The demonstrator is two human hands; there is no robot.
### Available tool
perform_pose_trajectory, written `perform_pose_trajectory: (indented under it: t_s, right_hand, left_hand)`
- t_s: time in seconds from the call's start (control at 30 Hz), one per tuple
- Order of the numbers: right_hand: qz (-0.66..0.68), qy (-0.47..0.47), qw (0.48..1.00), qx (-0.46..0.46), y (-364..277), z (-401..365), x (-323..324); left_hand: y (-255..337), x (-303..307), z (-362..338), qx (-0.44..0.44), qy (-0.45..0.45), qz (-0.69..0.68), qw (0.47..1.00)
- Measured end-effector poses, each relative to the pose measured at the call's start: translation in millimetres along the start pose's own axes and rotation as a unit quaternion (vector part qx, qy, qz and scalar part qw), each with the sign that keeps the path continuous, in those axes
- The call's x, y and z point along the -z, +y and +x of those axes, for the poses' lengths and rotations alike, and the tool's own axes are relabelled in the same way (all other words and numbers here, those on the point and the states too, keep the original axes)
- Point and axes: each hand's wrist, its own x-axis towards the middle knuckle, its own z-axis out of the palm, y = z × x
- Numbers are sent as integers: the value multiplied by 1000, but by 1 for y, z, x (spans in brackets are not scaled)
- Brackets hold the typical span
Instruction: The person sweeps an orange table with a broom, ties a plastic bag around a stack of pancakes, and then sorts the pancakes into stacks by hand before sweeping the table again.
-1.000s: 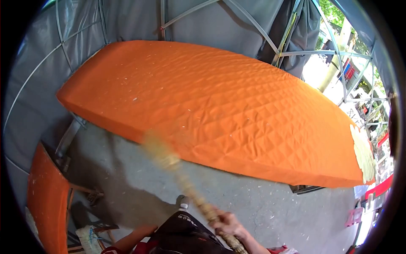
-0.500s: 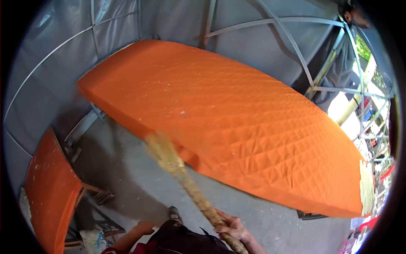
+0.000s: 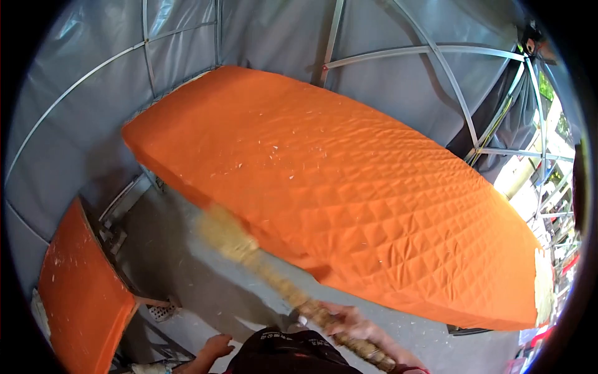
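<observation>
A straw broom (image 3: pixel 227 240) with a long wrapped handle slants across the lower middle of the view. My right hand (image 3: pixel 350 325) is closed around the handle near its lower end. The bristles, smeared by motion, are beside the near edge of a large orange quilted-fabric-covered panel (image 3: pixel 349 181). Small pale scraps lie scattered on the fabric. Low at the left of my body, my left hand (image 3: pixel 218 346) holds nothing, its fingers loosely bent and slightly apart.
A smaller orange-covered piece (image 3: pixel 84 280) stands at the lower left on a support. Grey sheeting (image 3: pixel 268 37) on a metal frame (image 3: pixel 445 68) walls the back. Pale crumbs dot the grey floor (image 3: pixel 193 280). At the right is a bright opening with clutter.
The broom's head has swung slightly left and down, and my right hand has shifted a little right. The whole view has moved slightly, so the panel appears lower and further right.
</observation>
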Motion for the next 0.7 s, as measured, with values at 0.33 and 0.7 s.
perform_pose_trajectory:
  t_s: [0.33,0.7]
  right_hand:
    - [161,-45,974,-153,50,77,50]
    - [191,261,933,-159,47,127,204]
  left_hand:
    - [24,109,80,-21,45,-36,998]
    - [114,274,186,-118,287,-113,944]
